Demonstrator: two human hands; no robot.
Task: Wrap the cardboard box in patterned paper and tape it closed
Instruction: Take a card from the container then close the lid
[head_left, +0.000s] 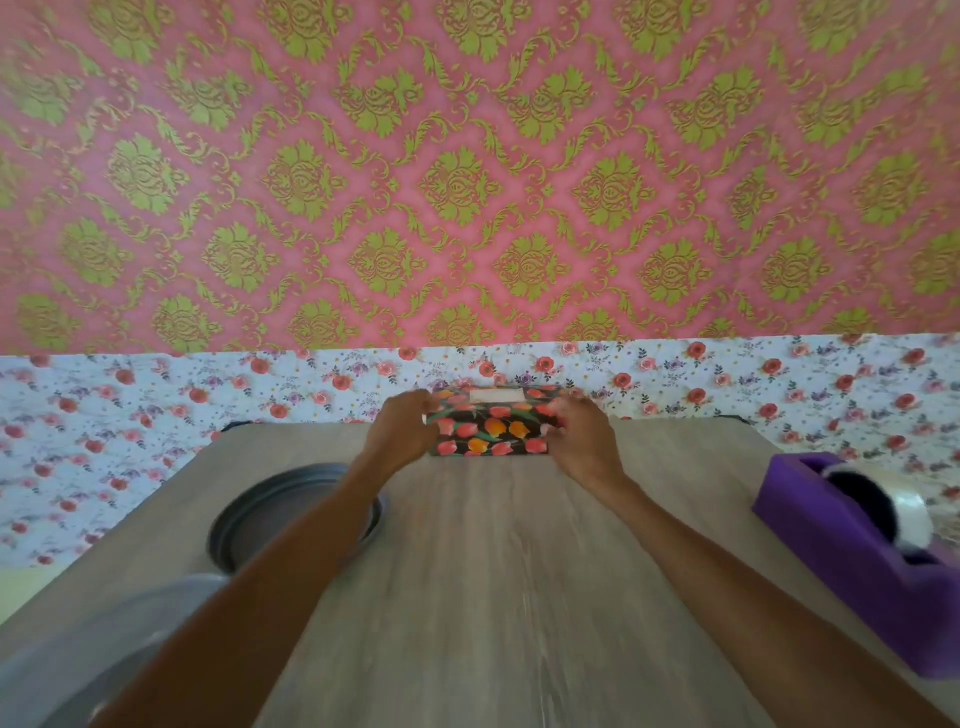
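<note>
The box (470, 448) sat at the far edge of the bench (493, 571), fully covered in tulip paper (511, 428), with a pale strip of tape (497, 396) on top. The left hand (402, 426) and right hand (579, 441) gripped its ends, fingers curled round. Wrapping looked nearly done, with perhaps only the ends left to tape. The tape dispenser (831, 535) held a clear roll. The grey dish (222, 530) showed nothing inside.

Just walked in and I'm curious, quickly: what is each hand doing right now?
Left hand: fingers curled round the left end of the wrapped box, holding it.
Right hand: holding the box's right end.
</note>
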